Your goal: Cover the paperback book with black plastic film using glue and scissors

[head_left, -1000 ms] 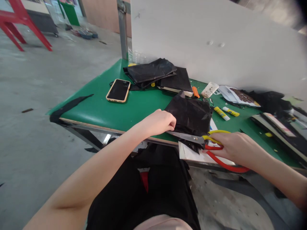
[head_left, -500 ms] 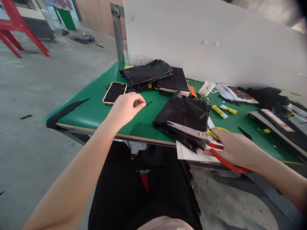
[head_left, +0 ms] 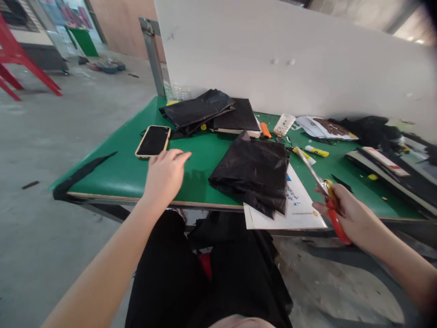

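Observation:
My left hand (head_left: 166,173) hovers over the green table just below a phone (head_left: 153,141), with its fingers loosely bent and nothing visible in them. Red-and-yellow-handled scissors (head_left: 332,205) are gripped in my right hand (head_left: 351,212), their blades pointing up and left over the table. Between the hands lies a folded black plastic sheet (head_left: 252,171), partly covering a printed white paper (head_left: 297,209) at the front edge. Two glue sticks (head_left: 317,151) rest beyond the scissors; the blade tips overlap one of them in view.
Behind are another black folded sheet (head_left: 198,109), a black-covered book (head_left: 237,116), an orange object (head_left: 265,130) and a white case (head_left: 284,125). Books (head_left: 392,177) lie at the right. A white board (head_left: 273,54) rises along the back of the green table (head_left: 105,175).
My left hand has moved down and left, and the small dark scrap no longer shows at its fingertips. My right hand has drawn the scissors rightward off the black sheet, turning them upward.

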Action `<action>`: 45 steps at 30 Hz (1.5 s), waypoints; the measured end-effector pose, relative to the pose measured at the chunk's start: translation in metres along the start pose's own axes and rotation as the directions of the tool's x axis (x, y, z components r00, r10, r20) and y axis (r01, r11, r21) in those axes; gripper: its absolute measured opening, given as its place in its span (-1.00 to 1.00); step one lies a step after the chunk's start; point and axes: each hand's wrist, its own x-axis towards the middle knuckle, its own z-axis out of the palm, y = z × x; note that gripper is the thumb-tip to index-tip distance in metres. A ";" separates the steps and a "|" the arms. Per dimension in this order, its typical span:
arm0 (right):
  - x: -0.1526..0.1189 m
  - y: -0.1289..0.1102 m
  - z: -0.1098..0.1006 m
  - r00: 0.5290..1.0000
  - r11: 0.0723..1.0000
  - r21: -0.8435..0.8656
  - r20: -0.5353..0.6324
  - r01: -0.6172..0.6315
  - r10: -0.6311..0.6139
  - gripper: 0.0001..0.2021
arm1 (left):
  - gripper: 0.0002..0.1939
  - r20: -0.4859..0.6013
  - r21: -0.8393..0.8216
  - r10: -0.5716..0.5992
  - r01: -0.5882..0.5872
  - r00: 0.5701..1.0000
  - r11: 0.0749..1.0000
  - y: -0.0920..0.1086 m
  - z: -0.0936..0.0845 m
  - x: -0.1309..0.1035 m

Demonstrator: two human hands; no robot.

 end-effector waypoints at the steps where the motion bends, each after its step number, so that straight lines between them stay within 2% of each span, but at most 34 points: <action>1: -0.002 0.000 0.000 1.000 1.000 -0.002 0.012 -0.023 0.023 -0.61 | -0.65 0.033 -0.085 0.031 -0.028 0.999 0.996 0.012 -0.002 0.001; 3: -0.005 -0.002 -0.003 0.998 1.000 -0.011 0.059 -0.021 0.021 -0.52 | -0.72 0.108 -0.247 0.119 -0.089 0.987 0.965 0.036 -0.008 0.004; 6: -0.008 -0.002 -0.005 0.984 0.999 0.007 0.172 0.035 -0.036 -0.52 | -0.80 0.184 -0.392 0.223 -0.137 0.957 0.910 0.065 -0.014 0.007; 10: -0.006 0.003 -0.003 0.953 0.994 0.025 0.283 0.106 -0.109 -0.55 | -0.80 0.255 -0.487 0.292 -0.139 0.922 0.862 0.083 -0.015 0.006; 12: -0.004 0.003 -0.001 0.943 0.989 0.046 0.300 0.138 -0.145 -0.57 | -0.77 0.275 -0.468 0.301 -0.147 0.913 0.872 0.086 -0.014 0.005; 17: 0.006 -0.001 0.001 0.954 0.986 0.055 0.250 0.155 -0.164 -0.56 | -0.79 0.237 -0.310 0.237 -0.158 0.942 0.938 0.081 -0.016 -0.002; 22: 0.015 -0.002 0.001 0.949 0.988 0.061 0.276 0.144 -0.156 -0.55 | -0.83 0.215 -0.351 0.221 -0.136 0.951 0.926 0.080 -0.009 -0.017; 25: 0.018 -0.006 0.001 0.930 0.987 0.078 0.333 0.137 -0.155 -0.59 | -0.86 0.177 -0.379 0.176 -0.098 0.968 0.920 0.087 0.002 -0.031; 29: 0.023 -0.013 0.000 0.917 0.990 0.072 0.373 0.123 -0.141 -0.65 | -0.85 0.062 -0.384 0.058 -0.030 0.996 0.923 0.101 0.015 -0.051; 33: 0.029 -0.017 -0.001 0.913 0.987 0.071 0.375 0.142 -0.158 -0.64 | -0.91 -0.012 -0.438 -0.066 0.055 0.998 0.898 0.114 0.018 -0.068; 39: 0.037 -0.020 -0.001 0.901 0.987 0.071 0.404 0.142 -0.159 -0.70 | -0.90 0.032 -0.521 -0.108 0.108 0.994 0.846 0.121 0.013 -0.093; 45: 0.044 -0.019 0.000 0.869 0.982 0.117 0.458 0.148 -0.186 -0.72 | -0.88 0.094 -0.488 -0.136 0.165 0.986 0.857 0.105 0.008 -0.121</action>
